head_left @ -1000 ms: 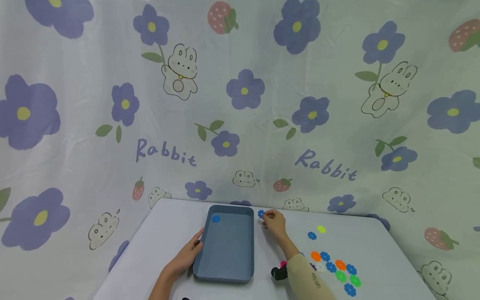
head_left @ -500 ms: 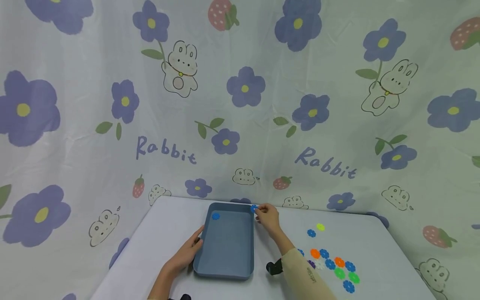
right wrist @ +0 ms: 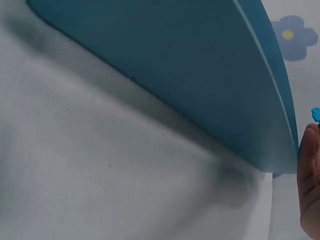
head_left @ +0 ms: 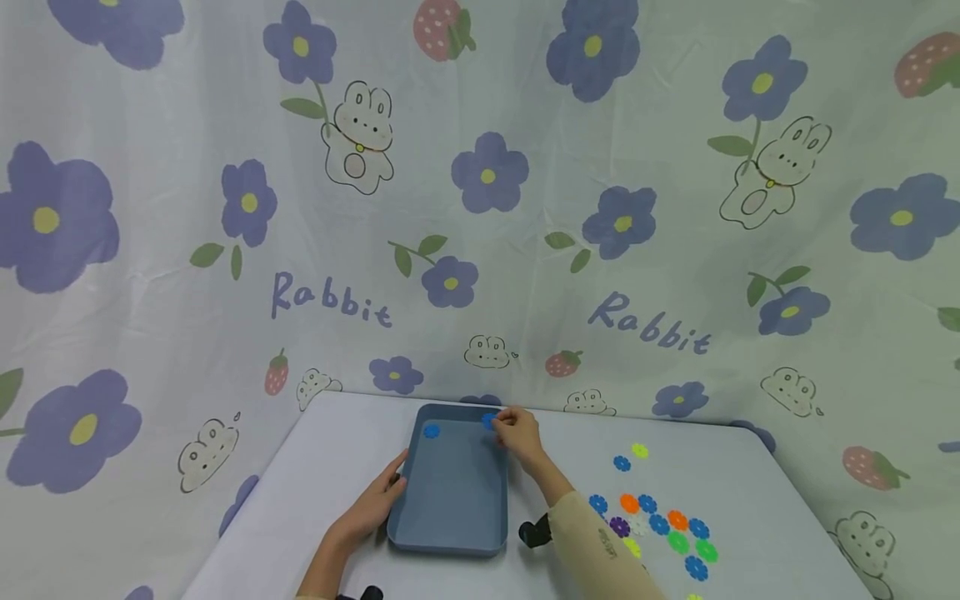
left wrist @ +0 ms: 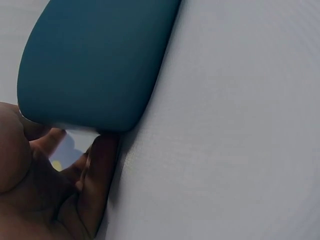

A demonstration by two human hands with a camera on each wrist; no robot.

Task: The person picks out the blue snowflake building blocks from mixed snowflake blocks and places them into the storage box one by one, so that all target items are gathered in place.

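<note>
Tray (head_left: 450,504) between left and right hands (head_left: 519,433)

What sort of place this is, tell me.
Likely an indoor play or activity corner: a white-covered table, a backdrop printed with rabbits and flowers, and bright flower-shaped discs beside a blue-grey tray.

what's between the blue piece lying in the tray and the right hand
Bare tray, then the blue piece pinched by the right hand, in the head view.
</note>
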